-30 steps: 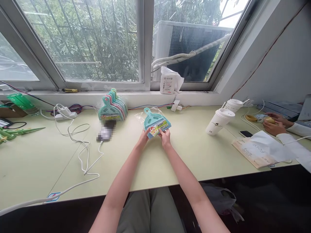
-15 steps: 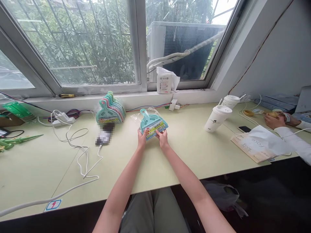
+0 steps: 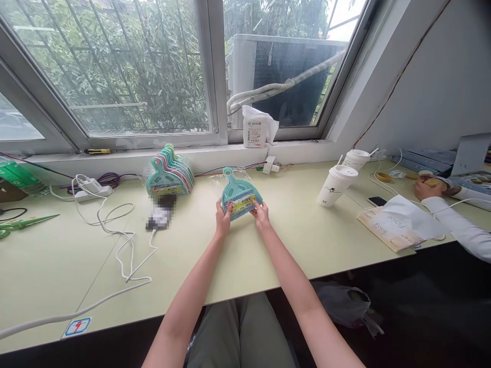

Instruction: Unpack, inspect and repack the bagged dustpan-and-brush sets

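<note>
Left hand (image 3: 222, 217) and right hand (image 3: 262, 213) each pinch a lower corner of the wrapped teal dustpan set (image 3: 240, 191), thumbs on top, holding it just over the desk (image 3: 268, 255) at twelve o'clock; a stack of like sets (image 3: 169, 176) leans at ten o'clock; lidded cups (image 3: 335, 184) stand at three o'clock; the slick film could well slide out of so light a fingertip pinch.

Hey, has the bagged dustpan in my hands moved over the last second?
No: the bagged dustpan keeps its spot right of the dustpan stack, only turned slightly straighter.
</note>
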Demonstrator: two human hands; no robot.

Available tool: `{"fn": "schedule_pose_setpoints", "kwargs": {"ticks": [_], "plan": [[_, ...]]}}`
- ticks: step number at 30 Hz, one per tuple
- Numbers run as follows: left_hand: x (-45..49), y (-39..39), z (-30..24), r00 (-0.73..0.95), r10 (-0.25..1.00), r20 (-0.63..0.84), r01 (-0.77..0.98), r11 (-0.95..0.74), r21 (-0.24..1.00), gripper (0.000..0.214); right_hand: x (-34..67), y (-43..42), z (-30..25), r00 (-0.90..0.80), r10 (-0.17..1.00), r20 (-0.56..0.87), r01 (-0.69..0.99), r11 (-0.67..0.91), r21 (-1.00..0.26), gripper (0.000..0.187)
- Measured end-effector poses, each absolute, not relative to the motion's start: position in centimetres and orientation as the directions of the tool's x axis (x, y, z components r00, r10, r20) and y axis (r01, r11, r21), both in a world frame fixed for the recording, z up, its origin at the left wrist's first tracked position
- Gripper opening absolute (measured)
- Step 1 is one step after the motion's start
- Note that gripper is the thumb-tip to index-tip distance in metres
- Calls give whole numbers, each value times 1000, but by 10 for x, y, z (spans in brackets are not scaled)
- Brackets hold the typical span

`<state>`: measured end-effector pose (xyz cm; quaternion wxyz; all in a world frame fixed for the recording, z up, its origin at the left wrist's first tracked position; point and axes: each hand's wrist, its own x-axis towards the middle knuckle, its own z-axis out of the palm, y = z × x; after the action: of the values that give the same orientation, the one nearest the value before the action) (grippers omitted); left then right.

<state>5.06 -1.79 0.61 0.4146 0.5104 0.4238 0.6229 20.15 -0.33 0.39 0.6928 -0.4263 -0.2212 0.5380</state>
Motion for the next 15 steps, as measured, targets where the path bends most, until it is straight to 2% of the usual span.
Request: {"fn": "schedule_pose_setpoints", "kwargs": {"ticks": [10, 15], "plan": [[56, -30, 13, -100, 932, 348, 5, -349, 937, 56, 204, -1, 5, 370, 893, -256, -599, 18, -801, 29], [60, -35, 15, -79, 936, 343, 25, -342, 939, 56, 205, -4, 9, 395, 880, -263, -579, 17, -815, 32]]}}
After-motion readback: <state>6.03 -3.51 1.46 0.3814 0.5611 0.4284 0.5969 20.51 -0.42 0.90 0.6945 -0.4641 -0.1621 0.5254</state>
